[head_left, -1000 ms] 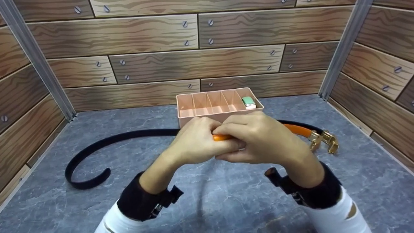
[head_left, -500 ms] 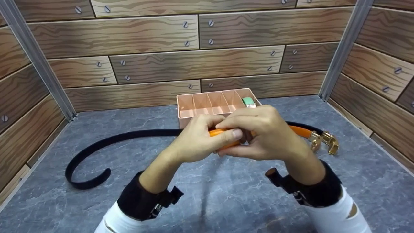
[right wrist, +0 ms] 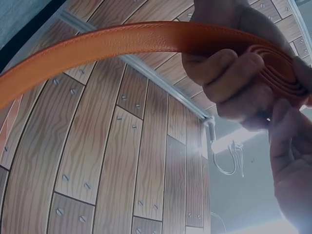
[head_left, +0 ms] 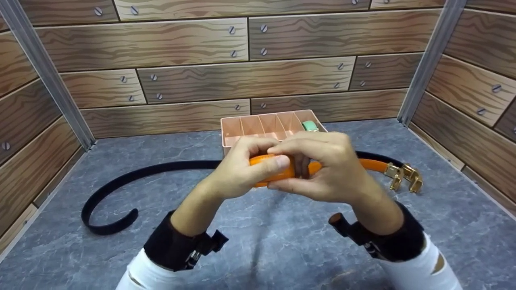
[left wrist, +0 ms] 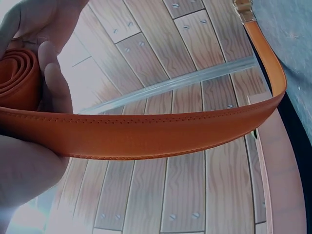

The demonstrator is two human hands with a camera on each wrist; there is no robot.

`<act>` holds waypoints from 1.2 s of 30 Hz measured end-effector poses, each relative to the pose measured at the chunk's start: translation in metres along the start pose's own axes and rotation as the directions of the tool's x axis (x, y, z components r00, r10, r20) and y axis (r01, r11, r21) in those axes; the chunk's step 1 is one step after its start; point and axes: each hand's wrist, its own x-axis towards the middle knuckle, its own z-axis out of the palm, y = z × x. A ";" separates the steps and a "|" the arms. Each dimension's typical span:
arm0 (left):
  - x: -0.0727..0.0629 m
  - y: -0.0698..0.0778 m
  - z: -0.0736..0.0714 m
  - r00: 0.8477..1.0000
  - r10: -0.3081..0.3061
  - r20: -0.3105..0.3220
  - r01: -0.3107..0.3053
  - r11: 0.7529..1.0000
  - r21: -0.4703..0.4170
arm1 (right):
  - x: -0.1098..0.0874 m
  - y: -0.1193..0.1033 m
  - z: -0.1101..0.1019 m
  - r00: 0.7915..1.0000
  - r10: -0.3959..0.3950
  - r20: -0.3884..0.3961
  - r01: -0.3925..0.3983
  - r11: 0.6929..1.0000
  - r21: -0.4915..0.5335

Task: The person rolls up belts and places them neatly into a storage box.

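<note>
An orange leather belt (head_left: 288,171) is wound into a coil at one end, held above the table between both hands. The left hand (head_left: 238,173) grips the coil from the left, thumb along its near side. Around the coil's right side curl the fingers of the right hand (head_left: 332,169); some fingertips are hidden. In the left wrist view, the coil's spiral layers (left wrist: 19,80) show beside a long flat stretch of strap (left wrist: 161,134). The unrolled part runs right, to a gold buckle (head_left: 393,173) on the table.
A black belt (head_left: 161,166) lies behind the hands, its tail hooked at left and its gold buckle (head_left: 414,179) at right. Beyond stands a pink divided box (head_left: 231,145) with a green rolled item (head_left: 310,126) in its right compartment. Wood-patterned walls (head_left: 193,80) enclose the table.
The left thumb has shifted left with the coil, and more orange shows between the hands. The right hand's fingers have spread a little wider. The orange buckle has barely moved.
</note>
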 end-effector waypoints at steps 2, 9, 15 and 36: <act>-0.001 0.003 0.001 0.999 -0.042 -0.017 0.043 0.994 0.101 | 0.000 -0.002 -0.001 0.999 0.014 0.052 -0.012 0.999 -0.032; -0.002 0.010 0.008 0.953 -0.233 -0.193 0.302 0.733 0.609 | 0.001 -0.007 0.003 0.975 0.000 0.222 0.063 0.958 -0.280; -0.002 0.010 0.008 0.952 -0.244 -0.185 0.305 0.807 0.506 | 0.000 -0.003 0.004 0.983 -0.043 0.177 0.093 0.953 -0.289; 0.003 -0.021 0.007 0.920 0.376 -0.106 -0.245 0.767 0.593 | 0.002 0.015 -0.019 0.925 0.371 -0.082 -0.284 0.818 0.500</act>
